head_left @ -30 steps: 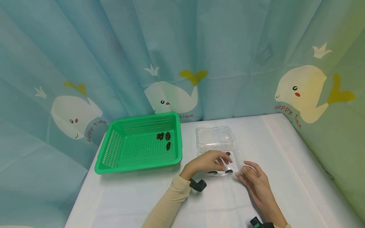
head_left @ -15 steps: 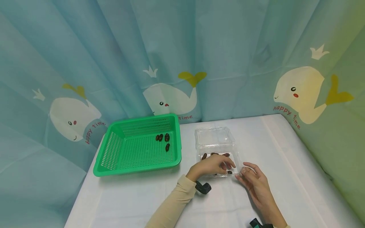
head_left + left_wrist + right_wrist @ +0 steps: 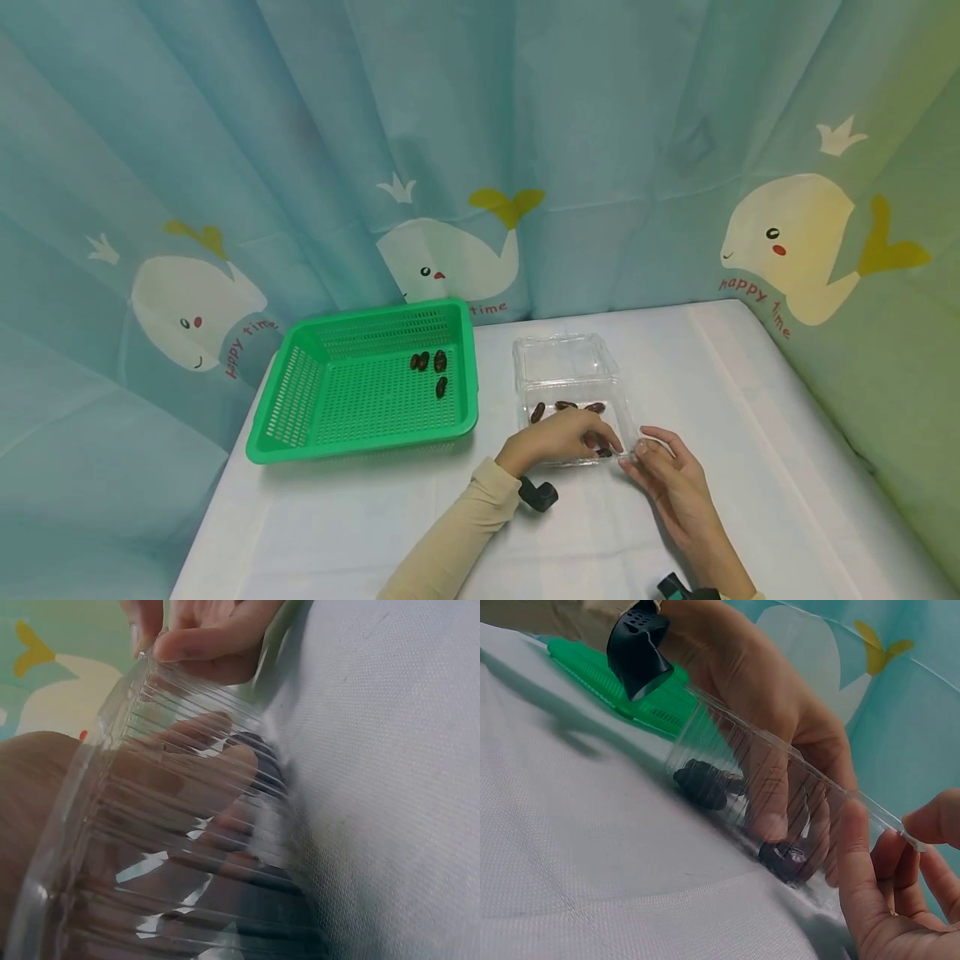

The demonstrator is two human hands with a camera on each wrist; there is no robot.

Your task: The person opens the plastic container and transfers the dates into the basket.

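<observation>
A clear plastic clamshell box (image 3: 624,417) lies with its lid folded back. Several dark brown dates (image 3: 537,412) are inside it. My left hand (image 3: 564,435) reaches over the front wall into the box. Its thumb and fingertips are at a date (image 3: 786,860) in the front right part, seemingly pinching it; the left wrist view shows that date (image 3: 264,769) through the ribbed wall. With thumb and fingers my right hand (image 3: 678,479) pinches the rim at the box's front right corner. The left hand hides part of the box floor.
Left of the box stands a green perforated plastic basket (image 3: 360,446) with several dates (image 3: 440,387) in its right part. Both sit on a white cloth-covered table (image 3: 570,542). A blue curtain (image 3: 600,150) printed with whales hangs behind.
My left hand has moved right and down within the box toward its front right corner, uncovering dates along the back. The right hand stays at the rim.
</observation>
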